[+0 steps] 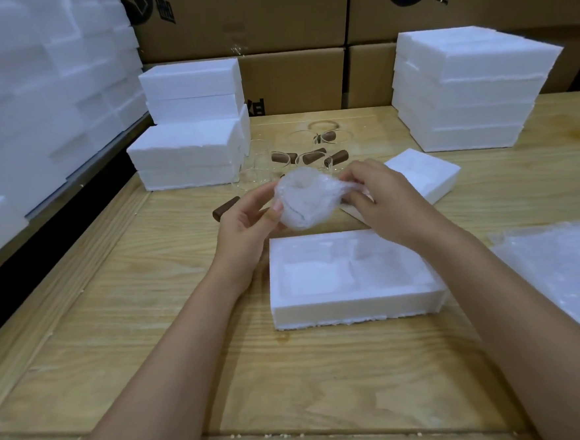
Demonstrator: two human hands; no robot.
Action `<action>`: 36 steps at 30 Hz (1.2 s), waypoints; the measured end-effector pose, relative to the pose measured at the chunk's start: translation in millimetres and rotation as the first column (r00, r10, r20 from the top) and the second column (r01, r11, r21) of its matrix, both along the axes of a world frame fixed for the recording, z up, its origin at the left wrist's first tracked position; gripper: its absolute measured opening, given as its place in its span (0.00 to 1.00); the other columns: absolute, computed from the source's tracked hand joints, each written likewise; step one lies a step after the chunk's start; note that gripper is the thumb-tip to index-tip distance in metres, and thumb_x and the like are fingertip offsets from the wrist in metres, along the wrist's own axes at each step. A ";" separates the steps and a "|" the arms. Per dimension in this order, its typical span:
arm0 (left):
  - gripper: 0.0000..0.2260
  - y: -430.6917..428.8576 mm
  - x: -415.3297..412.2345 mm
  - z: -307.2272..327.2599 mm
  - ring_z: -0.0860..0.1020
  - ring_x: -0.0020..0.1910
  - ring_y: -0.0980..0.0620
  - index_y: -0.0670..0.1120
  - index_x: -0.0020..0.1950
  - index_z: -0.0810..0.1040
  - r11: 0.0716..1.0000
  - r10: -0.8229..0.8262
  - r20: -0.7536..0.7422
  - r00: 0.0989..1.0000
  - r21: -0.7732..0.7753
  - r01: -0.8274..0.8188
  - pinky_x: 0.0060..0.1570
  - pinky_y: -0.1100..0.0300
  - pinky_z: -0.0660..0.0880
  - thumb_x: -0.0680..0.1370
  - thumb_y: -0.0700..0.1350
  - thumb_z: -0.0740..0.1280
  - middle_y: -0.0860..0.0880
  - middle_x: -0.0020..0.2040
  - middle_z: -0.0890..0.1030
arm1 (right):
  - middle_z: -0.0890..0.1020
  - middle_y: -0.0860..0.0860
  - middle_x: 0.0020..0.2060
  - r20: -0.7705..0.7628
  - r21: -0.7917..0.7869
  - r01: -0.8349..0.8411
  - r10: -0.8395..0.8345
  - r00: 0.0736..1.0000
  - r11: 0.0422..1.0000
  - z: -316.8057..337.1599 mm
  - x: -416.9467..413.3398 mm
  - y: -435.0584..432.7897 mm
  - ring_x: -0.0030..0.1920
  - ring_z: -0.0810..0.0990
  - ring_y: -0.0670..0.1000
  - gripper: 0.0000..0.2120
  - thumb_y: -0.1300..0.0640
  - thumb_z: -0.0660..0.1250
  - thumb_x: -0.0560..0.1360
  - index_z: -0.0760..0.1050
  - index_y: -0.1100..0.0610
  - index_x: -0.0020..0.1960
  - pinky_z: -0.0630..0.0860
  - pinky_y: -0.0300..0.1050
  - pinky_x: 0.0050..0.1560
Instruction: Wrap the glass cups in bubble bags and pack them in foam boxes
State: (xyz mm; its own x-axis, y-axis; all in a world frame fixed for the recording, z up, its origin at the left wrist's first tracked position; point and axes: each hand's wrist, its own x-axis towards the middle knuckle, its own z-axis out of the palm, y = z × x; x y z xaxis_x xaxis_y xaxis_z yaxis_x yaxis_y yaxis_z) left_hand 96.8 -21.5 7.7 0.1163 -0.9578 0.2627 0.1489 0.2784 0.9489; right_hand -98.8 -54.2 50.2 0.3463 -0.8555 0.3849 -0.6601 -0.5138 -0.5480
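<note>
A glass cup wrapped in a bubble bag (302,198) is held in the air above the table, just beyond an open foam box (353,304). My left hand (247,222) grips the bundle from the left side. My right hand (379,193) pinches the bag's loose end on the right. The open foam box has two moulded hollows, and both look empty. Several bare glass cups with brown handles (308,153) stand on the table behind the bundle. One brown handle (226,207) pokes out left of my left hand.
A foam lid (426,179) lies right of my hands. Foam box stacks stand at the left (187,151) and back right (468,90). A pile of bubble bags (566,269) lies at the right edge. Cardboard cartons (292,78) line the back; more foam fills the left wall.
</note>
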 end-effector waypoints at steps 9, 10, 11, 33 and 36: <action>0.16 2.5 -6.3 4.5 0.76 0.65 0.43 0.48 0.56 0.80 0.982 -0.150 -0.056 0.987 -0.124 0.142 0.63 0.47 0.73 0.71 0.34 0.68 0.51 0.58 0.82 | 0.75 0.41 0.47 0.462 0.002 -0.045 0.039 0.886 0.999 -4.4 -19.1 21.5 0.49 0.75 0.34 0.18 0.70 0.67 0.73 0.74 0.45 0.45 0.72 0.28 0.51; 0.16 2.8 -7.3 5.1 0.76 0.64 0.44 0.49 0.56 0.80 0.981 -0.149 -0.046 0.988 -0.129 0.142 0.63 0.48 0.73 0.71 0.34 0.69 0.51 0.58 0.82 | 0.75 0.41 0.48 0.481 0.009 -0.052 0.042 0.876 0.999 -5.9 -20.3 23.0 0.50 0.75 0.34 0.19 0.70 0.67 0.73 0.74 0.45 0.45 0.73 0.30 0.51; 0.16 3.0 -7.8 5.7 0.77 0.64 0.45 0.48 0.56 0.80 0.982 -0.149 -0.037 0.988 -0.127 0.143 0.62 0.49 0.74 0.72 0.34 0.69 0.52 0.57 0.82 | 0.76 0.42 0.48 0.487 0.007 -0.052 0.043 0.872 0.999 -6.9 -20.5 24.4 0.50 0.75 0.35 0.19 0.71 0.67 0.73 0.75 0.45 0.46 0.73 0.30 0.51; 0.28 13.2 -12.7 16.5 0.80 0.46 0.57 0.64 0.65 0.70 0.980 0.009 0.333 0.943 -0.192 0.059 0.54 0.60 0.78 0.68 0.47 0.74 0.49 0.48 0.80 | 0.79 0.50 0.27 0.737 0.245 -0.141 -0.090 0.670 0.959 1.2 -22.0 25.9 0.27 0.78 0.50 0.10 0.57 0.63 0.79 0.78 0.59 0.42 0.74 0.37 0.29; 0.23 12.0 -12.3 14.3 0.78 0.49 0.53 0.64 0.64 0.71 0.979 -0.014 0.325 0.946 -0.187 0.079 0.58 0.52 0.78 0.72 0.49 0.72 0.39 0.53 0.80 | 0.78 0.50 0.26 0.735 0.316 -0.157 -0.137 0.664 0.936 1.2 -22.8 24.6 0.24 0.76 0.49 0.15 0.55 0.63 0.79 0.75 0.61 0.37 0.71 0.36 0.24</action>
State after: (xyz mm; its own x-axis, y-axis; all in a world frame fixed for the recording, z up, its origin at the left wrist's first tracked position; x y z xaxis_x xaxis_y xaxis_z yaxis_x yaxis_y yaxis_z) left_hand 84.5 -9.5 22.0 -0.0482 -0.8865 0.4602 -0.1366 0.4622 0.8762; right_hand -121.6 -29.6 51.3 0.0824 -0.9731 0.2152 0.0428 -0.2123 -0.9763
